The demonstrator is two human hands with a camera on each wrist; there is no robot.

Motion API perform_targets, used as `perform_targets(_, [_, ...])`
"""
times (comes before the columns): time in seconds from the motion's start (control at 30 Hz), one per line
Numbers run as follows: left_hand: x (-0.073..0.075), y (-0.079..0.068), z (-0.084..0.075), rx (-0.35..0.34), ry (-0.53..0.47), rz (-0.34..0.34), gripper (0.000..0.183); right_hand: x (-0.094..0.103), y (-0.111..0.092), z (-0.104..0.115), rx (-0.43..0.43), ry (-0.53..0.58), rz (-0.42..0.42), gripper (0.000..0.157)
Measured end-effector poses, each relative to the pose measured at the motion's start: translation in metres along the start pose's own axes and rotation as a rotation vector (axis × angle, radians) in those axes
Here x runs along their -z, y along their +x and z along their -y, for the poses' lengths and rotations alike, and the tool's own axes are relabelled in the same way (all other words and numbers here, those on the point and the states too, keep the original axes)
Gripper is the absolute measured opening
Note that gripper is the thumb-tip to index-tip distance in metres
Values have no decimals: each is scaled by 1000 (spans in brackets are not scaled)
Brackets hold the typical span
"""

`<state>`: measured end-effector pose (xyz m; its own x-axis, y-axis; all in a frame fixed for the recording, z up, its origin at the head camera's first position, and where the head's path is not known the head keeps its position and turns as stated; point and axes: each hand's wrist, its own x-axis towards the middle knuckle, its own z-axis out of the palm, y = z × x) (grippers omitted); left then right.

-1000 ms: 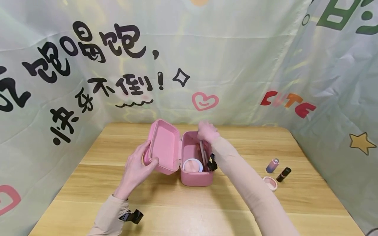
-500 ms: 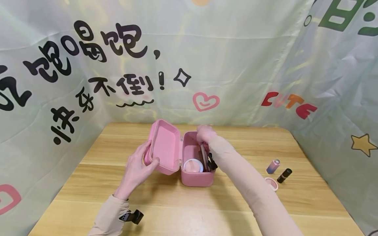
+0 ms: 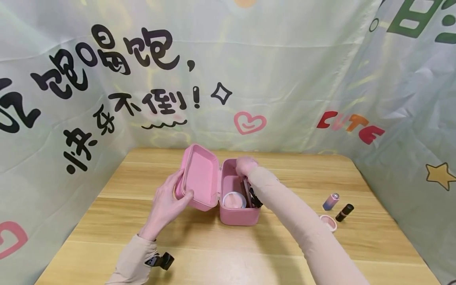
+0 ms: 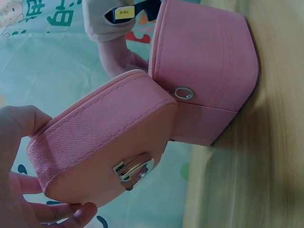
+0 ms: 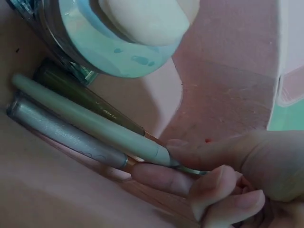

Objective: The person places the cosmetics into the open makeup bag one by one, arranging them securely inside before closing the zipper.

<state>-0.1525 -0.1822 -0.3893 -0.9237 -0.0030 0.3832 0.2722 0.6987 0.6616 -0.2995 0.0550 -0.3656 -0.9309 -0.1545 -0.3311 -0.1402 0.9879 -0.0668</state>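
Observation:
A pink makeup case [image 3: 239, 217] stands unzipped, its lid [image 3: 200, 174] swung out to the left. My left hand [image 3: 169, 202] grips the lid's outer edge, thumb at the zipped rim and fingers beneath in the left wrist view. Inside the case is my right hand [image 3: 246, 166]. In the right wrist view its thumb and forefinger pinch the end of a slim pale cosmetic pen [image 5: 90, 118]. A silvery tube [image 5: 66, 134] and a dark green tube [image 5: 102, 105] lie alongside the pen. A round container with a pale puff [image 3: 234, 200] sits at the case's near end.
On the wooden table [image 3: 221, 257], to the right, lie a pink-and-blue tube [image 3: 331, 202], a black lipstick-like tube [image 3: 344, 212] and a round pink compact [image 3: 328, 223]. A printed cloth backdrop [image 3: 292, 79] surrounds the table's back and sides.
My right hand has gone lower into the case and slightly toward me. The left hand keeps its grip on the lid.

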Motion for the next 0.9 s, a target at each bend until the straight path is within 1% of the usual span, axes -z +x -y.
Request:
perform_targets(0.13, [0, 0, 0, -7, -2, -2, 69, -1, -2, 2, 1, -17, -24, 12])
perform_targets(0.27, [0, 0, 0, 3, 1, -1, 70, -1, -5, 4, 9, -21, -34, 5])
perform_targets(0.47, [2, 0, 1, 27, 8, 3, 70, -1, -3, 7, 8, -18, -30, 9])
perform_targets(0.63, [1, 0, 2, -2, 14, -3, 70, -5, 1, 7, 4, -38, -23, 5])
perform_targets(0.73, [0, 0, 2, -18, 8, -6, 69, -7, 2, 5, -4, -46, -16, 13])
perform_targets(0.87, [1, 1, 0, -18, 1, -8, 69, -9, 5, 5, 2, -74, -15, 26])
perform_targets(0.9, [1, 1, 0, -17, 1, -9, 69, -10, 5, 5, 5, -76, -16, 27])
